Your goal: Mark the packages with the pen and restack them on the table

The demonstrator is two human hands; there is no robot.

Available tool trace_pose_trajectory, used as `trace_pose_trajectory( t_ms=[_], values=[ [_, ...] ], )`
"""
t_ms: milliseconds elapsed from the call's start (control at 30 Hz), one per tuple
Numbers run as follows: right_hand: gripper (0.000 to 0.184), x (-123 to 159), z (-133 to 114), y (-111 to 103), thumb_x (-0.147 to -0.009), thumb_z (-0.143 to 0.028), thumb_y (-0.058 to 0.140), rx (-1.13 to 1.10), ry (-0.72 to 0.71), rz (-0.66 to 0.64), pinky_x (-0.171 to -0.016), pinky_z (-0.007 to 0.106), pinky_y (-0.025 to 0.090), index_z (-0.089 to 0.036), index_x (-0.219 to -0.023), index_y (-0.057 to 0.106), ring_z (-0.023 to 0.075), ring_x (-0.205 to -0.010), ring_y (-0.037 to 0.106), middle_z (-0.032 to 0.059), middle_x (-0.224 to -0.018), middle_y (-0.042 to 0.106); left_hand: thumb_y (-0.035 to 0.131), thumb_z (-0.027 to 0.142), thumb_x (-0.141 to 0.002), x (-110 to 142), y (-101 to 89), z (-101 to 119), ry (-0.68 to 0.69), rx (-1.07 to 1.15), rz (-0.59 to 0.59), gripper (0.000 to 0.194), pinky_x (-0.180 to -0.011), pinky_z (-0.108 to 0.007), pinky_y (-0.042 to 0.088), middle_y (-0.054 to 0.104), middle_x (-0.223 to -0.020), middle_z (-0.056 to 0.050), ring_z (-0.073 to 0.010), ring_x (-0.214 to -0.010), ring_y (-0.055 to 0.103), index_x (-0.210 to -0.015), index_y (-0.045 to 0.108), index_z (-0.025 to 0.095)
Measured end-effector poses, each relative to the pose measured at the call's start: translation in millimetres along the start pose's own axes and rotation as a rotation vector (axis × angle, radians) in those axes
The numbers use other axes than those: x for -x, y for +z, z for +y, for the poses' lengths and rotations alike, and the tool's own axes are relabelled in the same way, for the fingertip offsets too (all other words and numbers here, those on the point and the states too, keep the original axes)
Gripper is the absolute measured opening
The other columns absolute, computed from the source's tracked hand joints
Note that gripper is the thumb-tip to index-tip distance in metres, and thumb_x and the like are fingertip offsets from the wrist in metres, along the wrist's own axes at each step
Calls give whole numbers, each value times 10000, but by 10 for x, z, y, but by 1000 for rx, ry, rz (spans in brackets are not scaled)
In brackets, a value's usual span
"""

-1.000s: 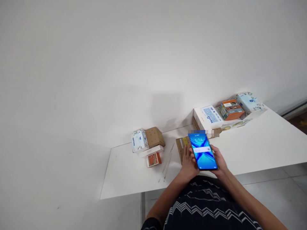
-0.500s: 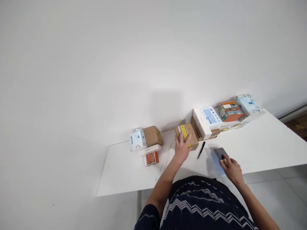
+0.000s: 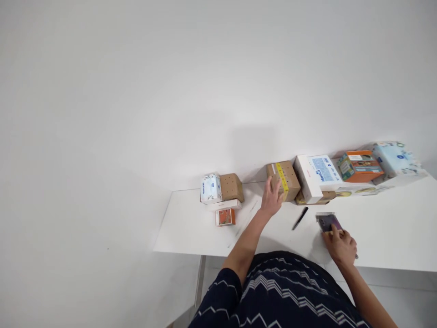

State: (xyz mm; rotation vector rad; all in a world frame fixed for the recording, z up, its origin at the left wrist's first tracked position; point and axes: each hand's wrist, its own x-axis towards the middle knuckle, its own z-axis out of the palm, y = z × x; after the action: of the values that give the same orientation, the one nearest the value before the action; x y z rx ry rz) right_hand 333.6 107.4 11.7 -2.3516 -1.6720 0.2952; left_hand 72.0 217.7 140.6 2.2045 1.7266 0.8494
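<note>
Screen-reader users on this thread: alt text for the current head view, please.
A person's left hand touches a brown box with yellow tape on a white table, while the right hand holds a phone. A black pen lies between the hands; more boxes stand along the wall.

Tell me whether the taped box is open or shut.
Shut, it appears: the taped box shows a closed upper face, yellow tape running across it and no raised flap in view.
</note>
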Motion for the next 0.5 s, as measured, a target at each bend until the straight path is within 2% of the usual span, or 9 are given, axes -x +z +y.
trace_pose_trajectory(
  t_ms=[67,167,267,333,367,400,500],
  values=[
    [571,4,23,-19,-866,-514,402,-32,20,-22,-889,593,408,-177,-1295,572,448,-1170,459,240,-1296,489,524,340,-874,244,-80,-93,-42,-9,102,594,-1087,-499,352,254,-1490,-176,-301,-1405,258,-1420,340,194],
    [604,27,77,-58,-850,-557,411,-76,82,-22,-895,602,402,-190,-1308,556,452,-1191,448,237,-1318,472,532,359,-855,732,-256,-389,-211,-101,246,492,-1084,-493,335,412,-1363,-179,-291,-1333,364,-1305,468,170],
    [630,75,133,-82,-832,-585,415,-118,168,10,-903,597,397,-177,-1288,565,455,-1190,449,243,-1314,476,586,403,-807,1238,-459,-803,-556,-286,325,504,-1090,-490,309,462,-1306,-182,-308,-1299,395,-1240,514,155],
    [608,103,146,-86,-836,-570,403,-147,174,42,-922,577,393,-172,-1259,582,436,-1198,447,230,-1294,489,638,488,-750,1500,-564,-1055,-823,-409,324,589,-1075,-488,322,443,-1336,-160,-322,-1307,383,-1242,508,192],
    [587,109,140,-85,-841,-552,397,-160,159,59,-932,567,389,-169,-1243,590,421,-1195,451,223,-1278,498,656,508,-728,1596,-597,-1156,-887,-432,339,657,-1063,-537,310,394,-1377,-184,-363,-1325,347,-1273,483,186],
    [565,108,123,-83,-846,-528,394,-171,141,74,-938,559,387,-164,-1227,598,407,-1184,461,217,-1260,507,671,515,-711,1668,-614,-1235,-914,-435,330,697,-1037,-575,316,371,-1393,-195,-397,-1320,342,-1295,467,195],
    [517,64,17,-78,-844,-467,403,-206,92,90,-929,546,399,-138,-1182,616,377,-1115,504,217,-1203,536,704,513,-672,1756,-579,-1358,-993,-381,204,744,-965,-541,391,404,-1360,-172,-393,-1246,438,-1318,438,258]
  ],
)
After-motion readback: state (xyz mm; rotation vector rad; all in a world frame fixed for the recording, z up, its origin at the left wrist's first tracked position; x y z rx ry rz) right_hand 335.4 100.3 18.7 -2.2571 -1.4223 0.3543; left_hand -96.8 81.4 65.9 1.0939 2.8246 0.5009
